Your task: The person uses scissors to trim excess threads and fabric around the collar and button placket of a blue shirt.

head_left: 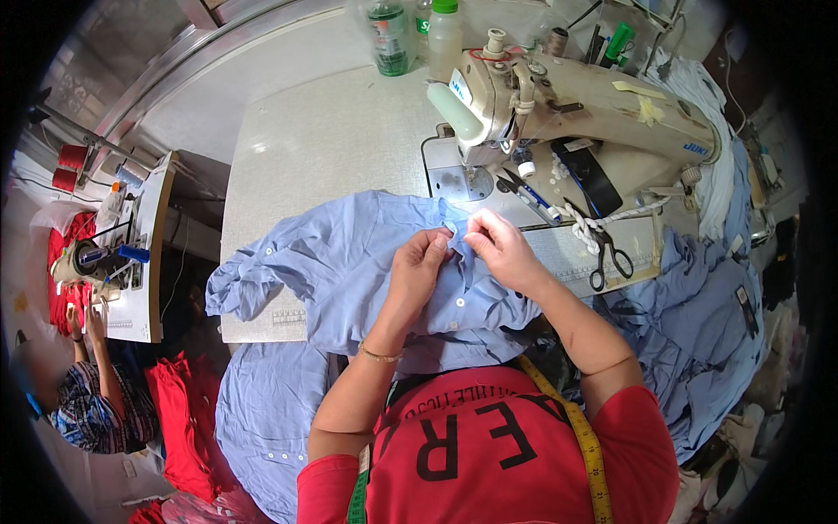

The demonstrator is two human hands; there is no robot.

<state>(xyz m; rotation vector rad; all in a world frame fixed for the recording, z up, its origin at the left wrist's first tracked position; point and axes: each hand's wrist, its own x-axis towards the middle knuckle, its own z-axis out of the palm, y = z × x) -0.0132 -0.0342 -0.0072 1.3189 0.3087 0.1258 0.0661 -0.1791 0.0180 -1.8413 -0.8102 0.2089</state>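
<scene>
A light blue buttoned shirt (349,253) lies bunched on the white sewing table (332,131) in front of me. My left hand (421,266) pinches the shirt's button placket near its upper edge. My right hand (499,249) grips the same edge just to the right, fingertips almost touching the left hand's. A small white piece, perhaps a label, shows between the fingertips. White buttons run down the placket below my hands.
A beige sewing machine (576,105) stands at the back right, with scissors (611,258), a dark phone (594,179) and a rope beside it. Two bottles (419,35) stand at the back. Blue garments (707,323) pile at right. Another person (92,393) works at a machine far left, near red cloth.
</scene>
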